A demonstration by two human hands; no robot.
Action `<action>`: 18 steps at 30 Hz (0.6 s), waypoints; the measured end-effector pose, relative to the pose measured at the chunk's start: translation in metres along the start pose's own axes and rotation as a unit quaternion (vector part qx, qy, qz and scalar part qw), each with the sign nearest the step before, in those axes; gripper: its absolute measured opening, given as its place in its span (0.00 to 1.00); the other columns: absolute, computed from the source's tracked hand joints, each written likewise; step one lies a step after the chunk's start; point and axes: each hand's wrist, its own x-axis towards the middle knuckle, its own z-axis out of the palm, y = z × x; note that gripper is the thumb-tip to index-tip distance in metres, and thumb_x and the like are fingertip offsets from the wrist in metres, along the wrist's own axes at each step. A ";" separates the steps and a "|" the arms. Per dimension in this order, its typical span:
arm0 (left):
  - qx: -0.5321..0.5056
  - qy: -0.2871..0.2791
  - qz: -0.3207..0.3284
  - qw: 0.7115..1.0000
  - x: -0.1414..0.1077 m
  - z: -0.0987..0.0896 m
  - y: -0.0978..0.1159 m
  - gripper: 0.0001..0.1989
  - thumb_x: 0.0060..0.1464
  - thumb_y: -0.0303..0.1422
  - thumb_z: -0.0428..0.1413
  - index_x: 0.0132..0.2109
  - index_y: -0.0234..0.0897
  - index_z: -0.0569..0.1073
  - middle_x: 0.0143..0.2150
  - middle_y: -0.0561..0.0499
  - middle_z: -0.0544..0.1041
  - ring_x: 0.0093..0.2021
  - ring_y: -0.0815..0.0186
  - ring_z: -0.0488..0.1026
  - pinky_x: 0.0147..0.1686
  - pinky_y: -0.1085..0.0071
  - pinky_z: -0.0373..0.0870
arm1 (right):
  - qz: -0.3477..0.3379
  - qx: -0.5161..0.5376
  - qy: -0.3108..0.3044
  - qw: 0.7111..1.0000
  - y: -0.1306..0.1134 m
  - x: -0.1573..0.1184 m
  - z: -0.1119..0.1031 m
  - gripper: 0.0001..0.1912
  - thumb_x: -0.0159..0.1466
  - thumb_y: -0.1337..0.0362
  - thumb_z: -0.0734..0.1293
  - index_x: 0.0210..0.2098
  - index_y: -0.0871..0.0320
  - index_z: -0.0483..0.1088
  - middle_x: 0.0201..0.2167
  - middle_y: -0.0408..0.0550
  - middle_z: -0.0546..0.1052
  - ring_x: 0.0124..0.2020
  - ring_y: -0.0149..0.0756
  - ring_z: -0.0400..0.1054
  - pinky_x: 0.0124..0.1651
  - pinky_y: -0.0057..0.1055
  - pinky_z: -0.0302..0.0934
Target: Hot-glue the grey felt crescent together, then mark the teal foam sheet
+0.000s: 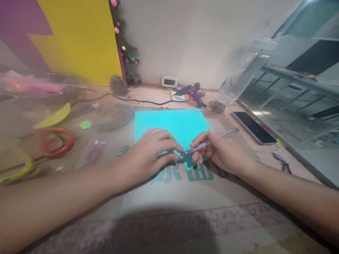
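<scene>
A sheet of turquoise paper (172, 121) lies flat on the cardboard-covered table in front of me. My left hand (156, 148) rests on its lower left part, thumb and index finger bent together and pressed at the paper near its lower edge. What lies right under those fingertips is hidden. In my right hand (217, 150) is a slim clear-barrelled pen (197, 149), gripped between thumb and fingers. Its tip points left and touches down, or nearly so, beside my left fingertips. The right fingers are over the paper's lower right part.
Behind the paper are a glue gun (192, 93), a small digital clock (169, 82) and twine balls (118, 84). A phone (253, 127) lies right, near the table edge, beside a clear plastic bottle (242, 74). An orange ring (57, 143) and yellow scraps are left.
</scene>
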 end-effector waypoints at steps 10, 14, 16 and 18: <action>0.003 -0.016 -0.014 1.000 0.001 -0.002 0.003 0.08 0.62 0.39 0.54 0.43 0.43 0.76 0.42 0.52 0.77 0.46 0.64 0.71 0.49 0.65 0.60 | 0.008 -0.012 -0.007 1.000 0.001 0.000 0.002 0.25 0.67 0.45 0.60 0.37 0.60 0.76 0.25 0.47 0.80 0.24 0.30 0.73 0.30 0.27 0.66; 0.009 -0.015 -0.013 1.000 0.000 -0.002 0.002 0.07 0.62 0.37 0.55 0.44 0.42 0.76 0.41 0.52 0.77 0.46 0.64 0.71 0.49 0.64 0.61 | -0.008 -0.032 -0.012 0.999 0.000 -0.002 0.000 0.24 0.67 0.45 0.59 0.37 0.59 0.74 0.26 0.47 0.79 0.25 0.31 0.72 0.31 0.29 0.65; 0.017 -0.014 -0.016 1.000 0.000 -0.002 0.002 0.07 0.63 0.32 0.53 0.45 0.42 0.75 0.43 0.51 0.77 0.46 0.64 0.71 0.49 0.64 0.62 | -0.037 -0.072 0.016 0.997 -0.003 -0.002 -0.001 0.19 0.65 0.47 0.64 0.36 0.58 0.72 0.24 0.44 0.76 0.26 0.31 0.70 0.30 0.29 0.64; 0.035 -0.020 -0.024 0.999 -0.001 0.000 0.002 0.09 0.64 0.30 0.51 0.47 0.41 0.75 0.47 0.50 0.77 0.49 0.63 0.71 0.52 0.63 0.63 | -0.066 -0.134 0.068 0.986 -0.007 -0.003 -0.001 0.13 0.62 0.53 0.69 0.32 0.56 0.68 0.22 0.39 0.72 0.24 0.29 0.66 0.27 0.27 0.61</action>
